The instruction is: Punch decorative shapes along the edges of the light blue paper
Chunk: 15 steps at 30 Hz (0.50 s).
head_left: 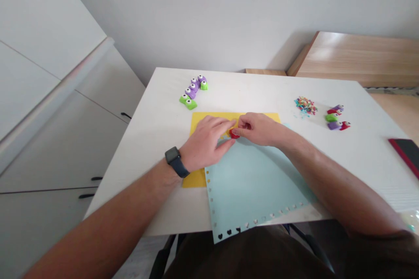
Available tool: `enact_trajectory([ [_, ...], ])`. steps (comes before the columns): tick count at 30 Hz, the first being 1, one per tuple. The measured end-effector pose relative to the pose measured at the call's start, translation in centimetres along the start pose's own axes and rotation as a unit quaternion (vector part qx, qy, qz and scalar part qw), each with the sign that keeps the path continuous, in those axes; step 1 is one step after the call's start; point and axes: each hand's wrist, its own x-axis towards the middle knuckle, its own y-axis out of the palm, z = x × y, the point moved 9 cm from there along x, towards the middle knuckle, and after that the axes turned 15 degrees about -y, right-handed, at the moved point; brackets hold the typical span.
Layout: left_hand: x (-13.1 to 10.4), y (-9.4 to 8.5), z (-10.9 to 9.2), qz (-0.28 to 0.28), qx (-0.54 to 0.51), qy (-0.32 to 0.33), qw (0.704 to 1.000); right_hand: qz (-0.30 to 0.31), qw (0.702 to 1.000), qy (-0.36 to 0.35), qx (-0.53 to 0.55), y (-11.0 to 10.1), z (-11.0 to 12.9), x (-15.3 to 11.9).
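Observation:
A small red craft punch [234, 134] sits at the far edge of a light blue sheet of paper [252, 178], whose near and left edges carry rows of small punched shapes, hearts among them. My right hand [262, 128] is closed, with its thumb against the punch and its other fingers curled. From the left, my left hand [209, 141] reaches in with fingers apart. Its index finger stretches past the punch over a yellow sheet [196, 178], and its thumb lies on the blue paper just below the punch. The fingers partly hide the punch.
Purple and green punches with googly eyes [193, 89] lie at the back left. On the right are a pile of colourful paper bits [306, 105] and several more punches [337, 117]. A dark red-edged object [406, 152] lies at the right edge of the white table [248, 91].

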Motion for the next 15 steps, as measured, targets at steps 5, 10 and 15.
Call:
enact_trajectory([
  [5,-0.2,0.7,-0.8,0.032,0.049,0.013,0.998,0.0,1.0,-0.004,-0.014,-0.1,0.2,0.0],
  [10,0.1,0.8,-1.1,0.041,0.086,0.015,0.995,-0.003,0.999,-0.03,-0.032,-0.1,0.5,0.2],
  [15,0.1,0.8,-1.5,0.043,0.122,0.019,0.991,0.001,0.999,-0.043,-0.031,0.1,0.6,0.2],
])
